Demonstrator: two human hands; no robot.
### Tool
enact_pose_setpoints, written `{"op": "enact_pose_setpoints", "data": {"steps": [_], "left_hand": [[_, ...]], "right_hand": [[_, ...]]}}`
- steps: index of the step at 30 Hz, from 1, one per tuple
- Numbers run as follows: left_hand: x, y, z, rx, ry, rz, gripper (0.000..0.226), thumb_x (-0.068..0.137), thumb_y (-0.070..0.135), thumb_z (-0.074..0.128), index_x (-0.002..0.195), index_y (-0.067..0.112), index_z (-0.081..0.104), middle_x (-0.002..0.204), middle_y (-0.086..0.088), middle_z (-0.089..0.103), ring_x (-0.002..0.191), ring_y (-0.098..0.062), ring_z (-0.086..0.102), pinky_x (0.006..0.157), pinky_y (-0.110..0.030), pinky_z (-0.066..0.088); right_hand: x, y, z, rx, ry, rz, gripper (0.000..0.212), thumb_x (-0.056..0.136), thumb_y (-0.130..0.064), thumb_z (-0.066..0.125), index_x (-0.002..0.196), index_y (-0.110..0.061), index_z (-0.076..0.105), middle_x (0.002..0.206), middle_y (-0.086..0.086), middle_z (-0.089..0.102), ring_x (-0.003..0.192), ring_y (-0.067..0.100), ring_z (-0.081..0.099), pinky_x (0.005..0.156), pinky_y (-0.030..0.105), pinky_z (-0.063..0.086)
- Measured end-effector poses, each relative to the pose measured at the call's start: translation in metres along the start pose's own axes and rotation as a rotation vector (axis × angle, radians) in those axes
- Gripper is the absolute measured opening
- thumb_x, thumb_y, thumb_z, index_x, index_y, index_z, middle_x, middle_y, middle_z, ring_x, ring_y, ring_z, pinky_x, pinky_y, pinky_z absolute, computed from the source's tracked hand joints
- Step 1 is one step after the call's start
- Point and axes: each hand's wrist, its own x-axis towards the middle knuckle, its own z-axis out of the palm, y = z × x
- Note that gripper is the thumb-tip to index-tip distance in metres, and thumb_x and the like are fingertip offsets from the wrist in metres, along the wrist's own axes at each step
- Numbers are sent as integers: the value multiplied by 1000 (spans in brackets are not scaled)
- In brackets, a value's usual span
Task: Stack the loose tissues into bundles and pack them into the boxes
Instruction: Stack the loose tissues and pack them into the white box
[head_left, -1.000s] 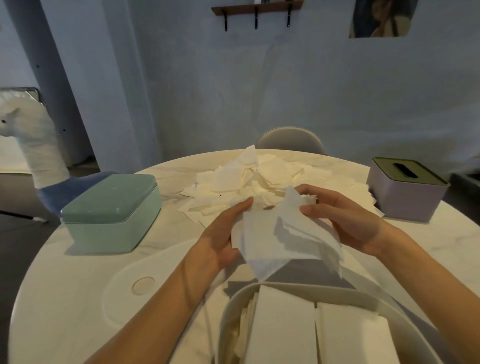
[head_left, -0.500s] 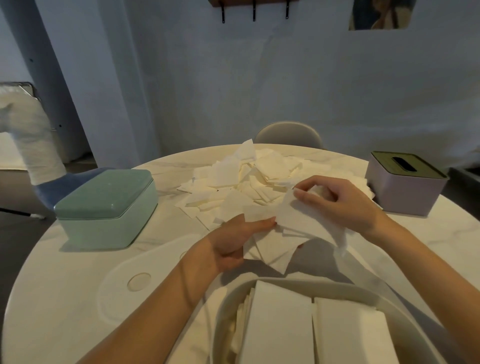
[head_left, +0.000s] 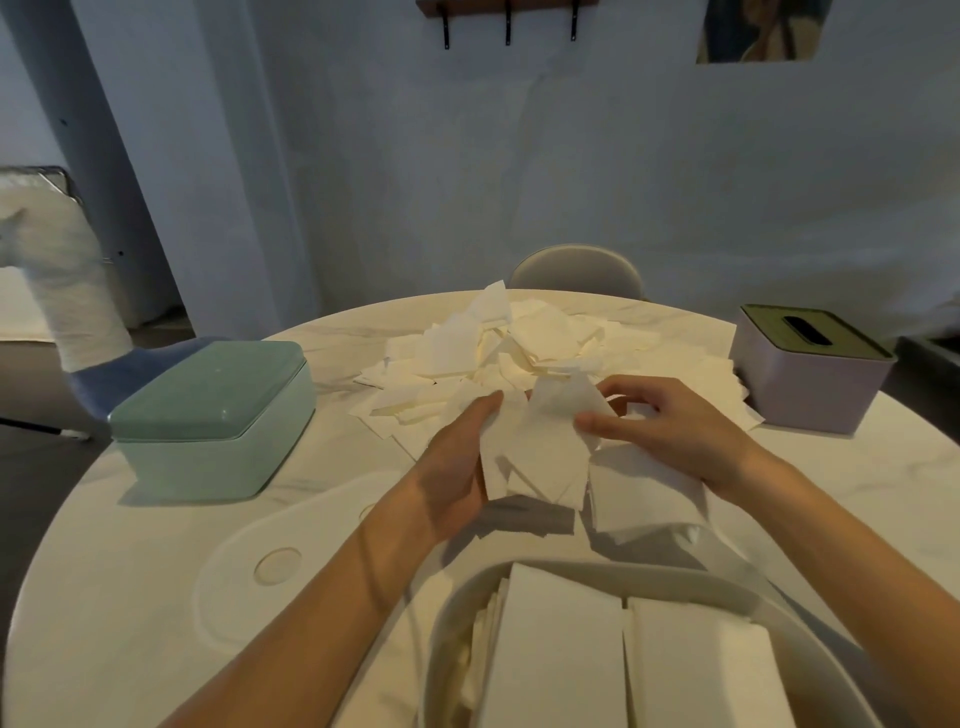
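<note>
A heap of loose white tissues (head_left: 514, 345) covers the far middle of the round table. My left hand (head_left: 457, 462) cups the left side of a small uneven bundle of tissues (head_left: 540, 452) just in front of the heap. My right hand (head_left: 660, 421) pinches the top right of that bundle with thumb and fingers, and more sheets hang under its wrist. At the near edge an open white box (head_left: 467, 587) holds two neat stacks of tissues (head_left: 561, 649).
A closed mint-green box (head_left: 213, 415) stands at the left of the marble table (head_left: 104, 597). A lilac tissue box with an olive slotted lid (head_left: 810, 369) stands at the right. A white lid (head_left: 291, 561) lies flat near my left forearm. A chair back (head_left: 576, 270) rises behind the table.
Both hands have lowered the bundle from above the open box toward the heap's near edge. My right hand has shifted its pinch on the top sheets.
</note>
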Motion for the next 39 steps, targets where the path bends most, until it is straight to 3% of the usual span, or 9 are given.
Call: {"op": "enact_pose_setpoints", "data": {"steps": [4,7,11,16,23,28,30,33,39], "left_hand": [[3,-1,-7,26,12,-10,34,108,27,42,128,17,68,114,-11,75,101,-28,71,81,-37,58],[2,-3,-7,57,-14,-49,32,104,22,48,127,10,66,111,-17,73,96,-29,70,76,-36,57],[-5,-1,5,-58,-158,-95,40,102,32,53,131,7,64,115,-19,69,101,-29,66,88,-37,53],[-6,-9,9,-231,-266,-195,65,99,69,45,144,24,54,141,-21,59,134,-39,54,120,-60,33],[-1,-12,3,-227,-216,-262,58,99,69,43,140,31,60,142,-19,59,137,-43,51,117,-65,34],[-8,-3,1,-206,-186,-242,59,103,64,35,137,22,60,111,-14,71,99,-32,67,94,-48,55],[-9,1,1,-172,-192,-240,63,101,70,28,141,28,54,116,-11,72,104,-31,69,84,-44,62],[-15,4,9,-108,-215,-233,64,95,78,30,136,36,55,126,-10,71,117,-34,68,89,-47,60],[-22,-2,16,4,-176,-225,23,103,33,57,122,21,63,108,-13,76,118,-38,67,100,-56,53]], "right_hand": [[-2,-6,-9,115,-47,-8,46,71,-61,70,109,-35,75,108,-13,72,104,17,65,91,33,50],[-7,-13,-12,276,-187,7,31,77,-48,75,103,-32,77,106,-4,74,98,27,71,88,40,59],[-9,-18,4,227,-120,3,16,83,-46,75,95,-36,77,94,-24,73,91,6,69,76,16,55],[-9,-14,13,83,46,32,19,82,-50,78,91,-34,78,102,-17,72,96,7,63,85,23,49],[-3,-10,17,-137,226,-151,24,84,-49,75,101,-33,69,97,-22,66,89,-1,61,75,11,36],[-9,-20,-4,139,-57,-134,19,82,-46,74,90,-29,79,90,-13,73,90,9,64,88,27,49],[-10,-21,-7,194,-194,-82,28,74,-53,75,88,-29,80,89,-12,72,95,18,64,91,34,49],[-10,-19,3,91,-143,-46,20,79,-52,76,87,-33,79,87,-20,71,95,10,63,89,27,48],[-2,0,22,-117,140,-98,31,86,-60,66,95,-31,73,99,-12,71,98,11,62,88,28,48]]}}
